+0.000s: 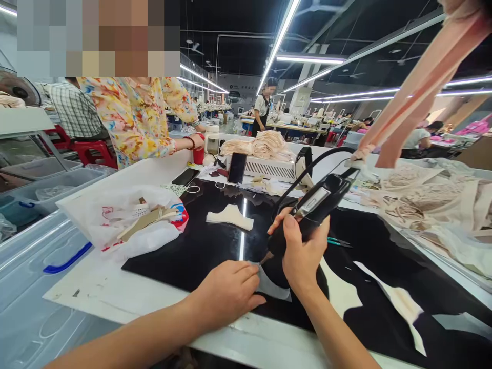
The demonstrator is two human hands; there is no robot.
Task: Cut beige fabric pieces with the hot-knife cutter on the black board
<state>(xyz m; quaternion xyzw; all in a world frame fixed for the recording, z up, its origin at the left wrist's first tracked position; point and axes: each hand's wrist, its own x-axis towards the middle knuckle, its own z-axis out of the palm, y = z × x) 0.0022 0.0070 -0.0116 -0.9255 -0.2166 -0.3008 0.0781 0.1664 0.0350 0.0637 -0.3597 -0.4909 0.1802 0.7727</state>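
Observation:
My right hand (303, 251) is wrapped round a black handheld device (321, 205) with a silver plate and a cable; its narrow tip points down at the mat. Close to that tip, my left hand (230, 287) presses its fingertips on the edge of a thin translucent piece (274, 289) on the black mat (172, 266). A cream cut piece (230, 217) lies farther back. Right of my right hand are another cream piece (338, 289), teal-handled snips (338, 242) and a long cream strip (395, 297).
A plastic bag of scraps (142, 220) sits at the left. Behind the mat stand a phone (237, 168) and a white box (265, 168) with fabric on top. Fabric heaps (442, 195) lie right. A person in a floral shirt (130, 118) stands across the table, a hand at a red object.

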